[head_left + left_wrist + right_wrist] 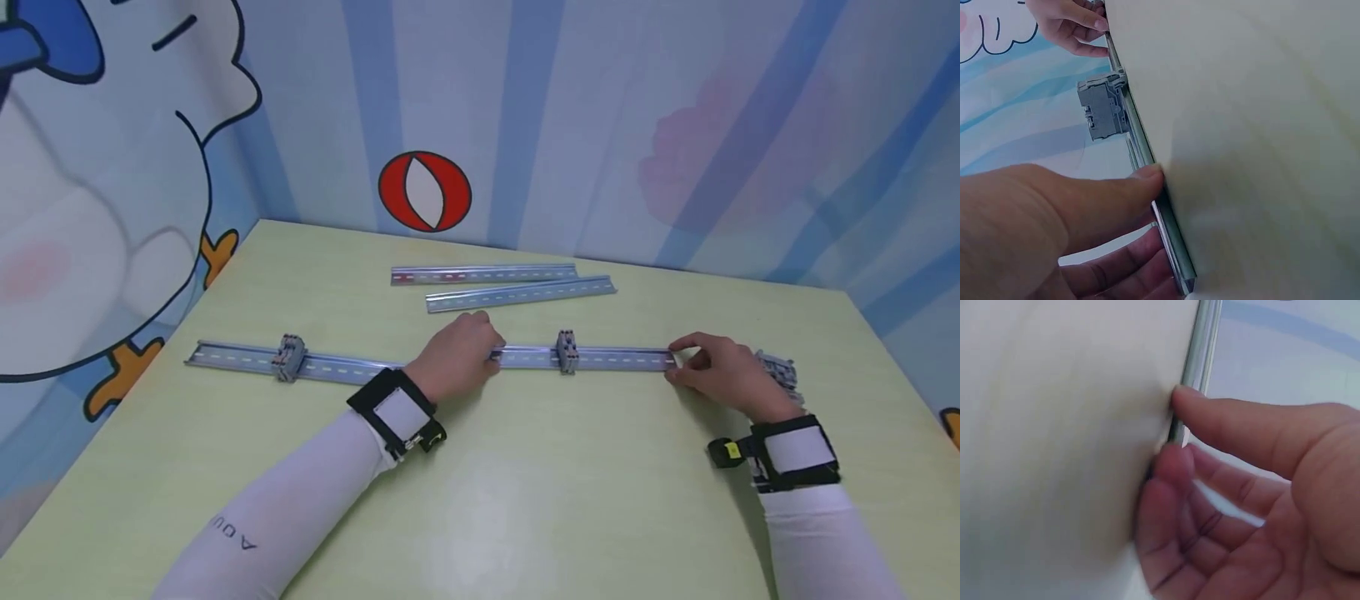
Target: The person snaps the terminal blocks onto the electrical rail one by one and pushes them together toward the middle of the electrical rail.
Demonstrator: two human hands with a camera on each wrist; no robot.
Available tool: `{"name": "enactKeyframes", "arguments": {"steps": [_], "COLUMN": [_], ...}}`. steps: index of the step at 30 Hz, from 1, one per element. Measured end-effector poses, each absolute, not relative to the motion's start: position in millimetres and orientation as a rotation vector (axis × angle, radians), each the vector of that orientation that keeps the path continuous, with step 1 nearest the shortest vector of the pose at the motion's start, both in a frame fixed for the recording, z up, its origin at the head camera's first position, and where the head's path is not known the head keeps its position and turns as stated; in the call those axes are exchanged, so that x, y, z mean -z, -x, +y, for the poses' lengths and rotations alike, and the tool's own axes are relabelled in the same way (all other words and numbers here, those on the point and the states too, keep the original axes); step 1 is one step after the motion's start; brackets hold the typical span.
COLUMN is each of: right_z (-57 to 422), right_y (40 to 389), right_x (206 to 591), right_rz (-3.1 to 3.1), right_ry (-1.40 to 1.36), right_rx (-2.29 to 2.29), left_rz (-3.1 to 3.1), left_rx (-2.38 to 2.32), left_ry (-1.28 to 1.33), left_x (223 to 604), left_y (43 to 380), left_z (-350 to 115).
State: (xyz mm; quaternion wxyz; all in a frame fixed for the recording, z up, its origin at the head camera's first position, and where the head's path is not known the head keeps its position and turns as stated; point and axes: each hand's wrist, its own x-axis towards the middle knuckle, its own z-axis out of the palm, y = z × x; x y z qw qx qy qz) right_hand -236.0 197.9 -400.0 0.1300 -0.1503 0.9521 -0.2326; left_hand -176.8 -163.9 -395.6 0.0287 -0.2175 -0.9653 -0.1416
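A slotted metal DIN rail (618, 359) lies crosswise on the table, carrying a grey terminal block (567, 352) near its middle. At its left end my left hand (457, 357) grips the rail; in the left wrist view the thumb (1141, 181) presses one edge, with fingers on the far side. My right hand (723, 375) pinches the right end between thumb and fingers, seen close up in the right wrist view around the rail (1200, 356). To the left lies a second DIN rail (240, 358) with its own terminal block (288, 358), its right end hidden behind my left hand.
Two bare DIN rails, one farther back (487, 274) and one slanted (521, 295), lie toward the wall. More grey terminal blocks (782, 373) sit just beyond my right wrist. A printed wall (562, 125) borders the table's back edge.
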Motion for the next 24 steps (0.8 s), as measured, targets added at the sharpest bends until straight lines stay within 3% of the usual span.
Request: {"name": "enactKeyframes", "arguments": {"steps": [4,11,24], "right_z": [189,164,108], "right_y": [238,254,336], "right_x": [389,379,389], "right_rz": [2.729,2.756,2.714], "right_ry": [0.385,0.371,0.28], "right_rx": [0.601,0.579,0.805], "left_rz": [-3.011,-2.989,-2.953], "left_rx": [0.546,0.774,0.753], "left_ry": [0.634,0.345,0.034], "left_x": [395,391,396], "left_y": [184,201,231], "left_z": [-173,-200,-234]}}
